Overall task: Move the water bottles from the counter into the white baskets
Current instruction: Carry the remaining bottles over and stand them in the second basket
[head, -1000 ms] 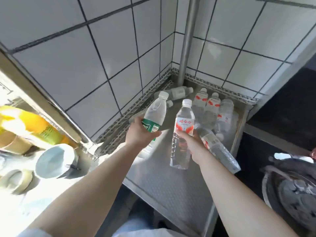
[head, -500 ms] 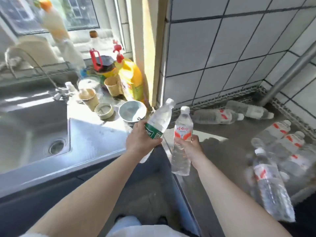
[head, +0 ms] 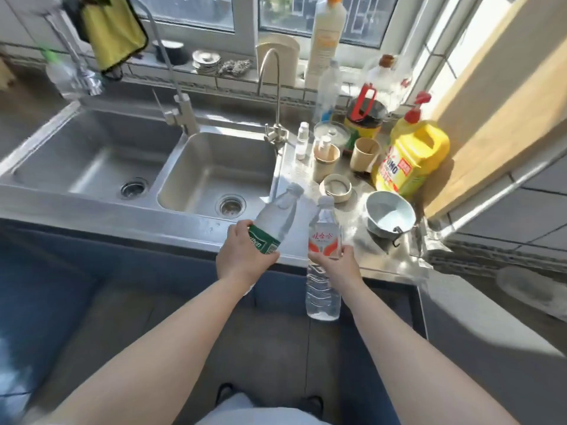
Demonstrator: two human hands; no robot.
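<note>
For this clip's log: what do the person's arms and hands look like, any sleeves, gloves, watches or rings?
Both forearms are bare as far as the frame shows, with no sleeves. The left hand and right hand wear no gloves. No watch, bracelet or ring shows on either wrist or on the visible fingers.

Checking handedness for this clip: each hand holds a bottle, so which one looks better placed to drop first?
No white basket is in view, so neither clearly. Left hand grips the green-labelled clear plastic bottle tilted; right hand holds the red-labelled clear plastic bottle upright.
</note>
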